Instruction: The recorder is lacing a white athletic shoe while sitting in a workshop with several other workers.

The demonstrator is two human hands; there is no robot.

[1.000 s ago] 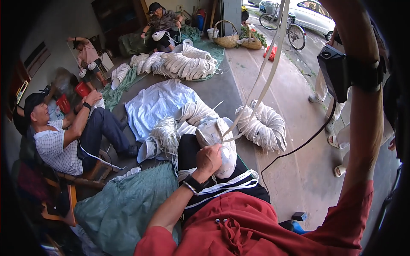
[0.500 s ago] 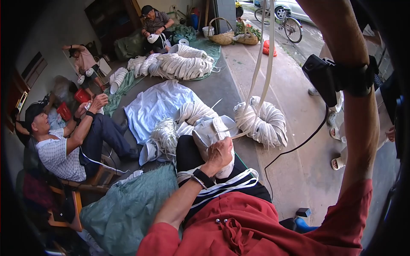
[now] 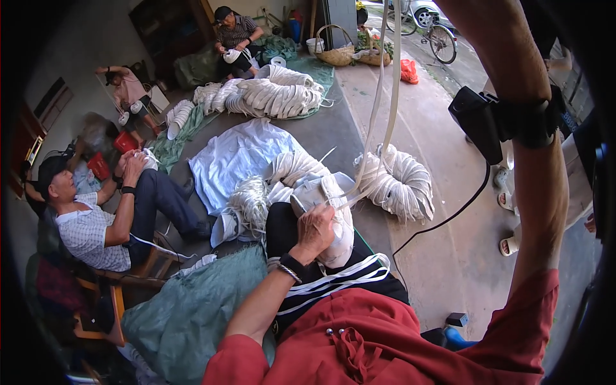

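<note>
On my lap lies a white shoe upper (image 3: 341, 240), its toe towards me. My left hand (image 3: 316, 231) is closed on its left side, with fingers curled at the lacing edge. From the eyelet area, long white shoelaces (image 3: 393, 96) run up in loose strands and leave the picture at the top. My right forearm (image 3: 542, 199) is raised high along the right side; the hand itself is beyond the upper edge, so its hold is hidden. More white laces (image 3: 346, 273) lie across my dark trousers below the upper.
A ring of stacked white uppers (image 3: 398, 186) rests on the floor ahead, beside a white sheet (image 3: 237, 160) and further bundles (image 3: 276, 96). A co-worker (image 3: 96, 218) sits at left. A green sack (image 3: 199, 314) is by my left arm. A black cable (image 3: 443, 221) hangs from my right wrist device.
My left hand has shifted slightly left on the upper. The raised laces have swung a little left. At left, the co-worker's hands have changed position.
</note>
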